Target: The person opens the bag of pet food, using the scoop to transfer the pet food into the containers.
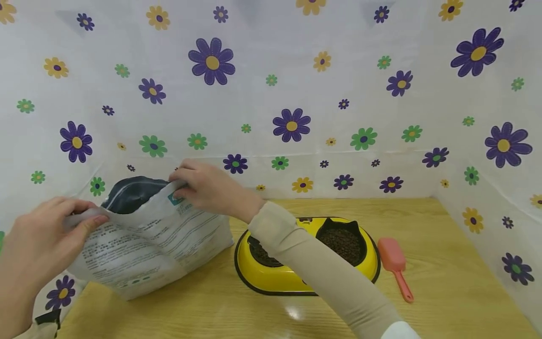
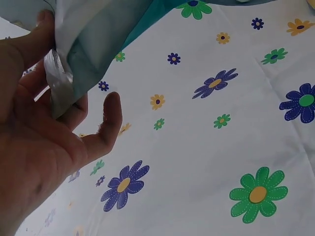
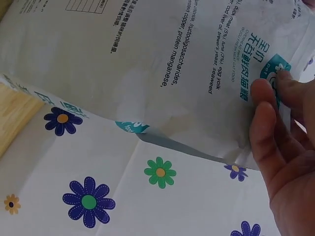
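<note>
A white printed cat food bag (image 1: 139, 249) stands tilted at the left of the table, its dark mouth gaping at the top. My left hand (image 1: 55, 240) pinches the left corner of the bag's rim between thumb and fingers; the left wrist view shows that hand (image 2: 54, 118) with the folded edge in its grip. At the other end of the rim, my right hand (image 1: 213, 188) holds the edge, thumb in front. Up close, the right hand (image 3: 290, 132) grips the bag (image 3: 147, 64) beside a teal logo. What lies inside the bag is hidden.
Right of the bag sits a yellow double pet bowl (image 1: 271, 280) with brown kibble (image 1: 340, 245) in both cups, partly behind my right forearm. A pink scoop (image 1: 393, 259) lies beside it on the wooden table (image 1: 457, 282). Flower-printed sheeting (image 1: 262, 103) encloses the back and sides.
</note>
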Available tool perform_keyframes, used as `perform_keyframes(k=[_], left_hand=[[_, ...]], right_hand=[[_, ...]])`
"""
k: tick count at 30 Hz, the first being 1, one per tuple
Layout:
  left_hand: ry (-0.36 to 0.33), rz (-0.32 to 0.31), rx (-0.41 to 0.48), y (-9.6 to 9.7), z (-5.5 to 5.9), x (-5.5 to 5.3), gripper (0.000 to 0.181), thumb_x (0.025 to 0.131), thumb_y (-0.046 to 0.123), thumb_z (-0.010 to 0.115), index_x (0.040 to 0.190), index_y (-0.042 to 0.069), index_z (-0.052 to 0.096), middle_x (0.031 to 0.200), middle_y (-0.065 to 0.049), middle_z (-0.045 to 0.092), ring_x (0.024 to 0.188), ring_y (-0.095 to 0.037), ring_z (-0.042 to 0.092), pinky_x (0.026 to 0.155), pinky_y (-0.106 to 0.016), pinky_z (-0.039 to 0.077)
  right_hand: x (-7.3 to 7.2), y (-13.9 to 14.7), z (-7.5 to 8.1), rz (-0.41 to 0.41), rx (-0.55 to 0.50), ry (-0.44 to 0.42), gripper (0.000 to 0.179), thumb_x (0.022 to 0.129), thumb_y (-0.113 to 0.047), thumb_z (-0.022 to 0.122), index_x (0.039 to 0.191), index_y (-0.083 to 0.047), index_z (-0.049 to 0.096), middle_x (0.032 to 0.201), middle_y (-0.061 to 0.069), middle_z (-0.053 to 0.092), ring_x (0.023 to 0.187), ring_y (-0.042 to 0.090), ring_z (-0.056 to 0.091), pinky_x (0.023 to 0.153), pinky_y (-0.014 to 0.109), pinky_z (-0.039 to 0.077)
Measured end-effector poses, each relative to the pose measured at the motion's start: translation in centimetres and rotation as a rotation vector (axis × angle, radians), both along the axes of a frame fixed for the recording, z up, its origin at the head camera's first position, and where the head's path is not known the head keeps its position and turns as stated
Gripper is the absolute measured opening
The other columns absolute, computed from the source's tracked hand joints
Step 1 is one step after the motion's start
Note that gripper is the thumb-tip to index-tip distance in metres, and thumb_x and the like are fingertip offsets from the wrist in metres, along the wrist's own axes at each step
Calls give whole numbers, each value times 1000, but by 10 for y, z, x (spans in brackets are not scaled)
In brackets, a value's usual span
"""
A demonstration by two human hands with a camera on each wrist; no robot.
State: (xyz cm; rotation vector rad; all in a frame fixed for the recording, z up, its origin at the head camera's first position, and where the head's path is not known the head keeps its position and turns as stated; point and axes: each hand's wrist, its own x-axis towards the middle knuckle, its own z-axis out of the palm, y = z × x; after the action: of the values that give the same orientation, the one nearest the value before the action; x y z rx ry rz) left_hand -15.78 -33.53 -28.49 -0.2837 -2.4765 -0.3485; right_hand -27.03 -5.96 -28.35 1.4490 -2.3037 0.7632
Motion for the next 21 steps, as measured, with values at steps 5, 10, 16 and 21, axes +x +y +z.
perform_keyframes(k=[5,10,16,21], left_hand=[[71,-21,-24,-4,-4,2,17,84,4,81,92,-7,70,88,-28,68,71,-45,63,62,2,30],[190,-57,-36,-12,-9,0,10,81,-5,79,84,-8,69,81,-26,67,55,-4,51,51,-4,33],[69,-3,62,-9,-13,2,15,91,2,75,96,-11,68,100,-29,63,82,5,51,71,-5,39],[-59,82,-1,6,-8,8,51,95,36,74,119,-9,65,121,-36,58,108,-53,51,118,-61,34]], right_hand=[[1,-4,-3,-16,-31,42,14,99,-14,68,110,-7,73,103,3,69,90,11,63,82,7,47],[0,-2,-6,-37,-56,122,12,100,-13,66,107,-7,75,96,3,69,84,10,65,76,6,47],[-2,0,-10,-33,-94,121,13,101,-14,66,108,-6,73,99,3,69,85,9,65,77,3,45],[-2,0,-10,12,-86,74,17,101,-12,65,114,-4,72,106,4,70,91,10,64,82,4,46]])
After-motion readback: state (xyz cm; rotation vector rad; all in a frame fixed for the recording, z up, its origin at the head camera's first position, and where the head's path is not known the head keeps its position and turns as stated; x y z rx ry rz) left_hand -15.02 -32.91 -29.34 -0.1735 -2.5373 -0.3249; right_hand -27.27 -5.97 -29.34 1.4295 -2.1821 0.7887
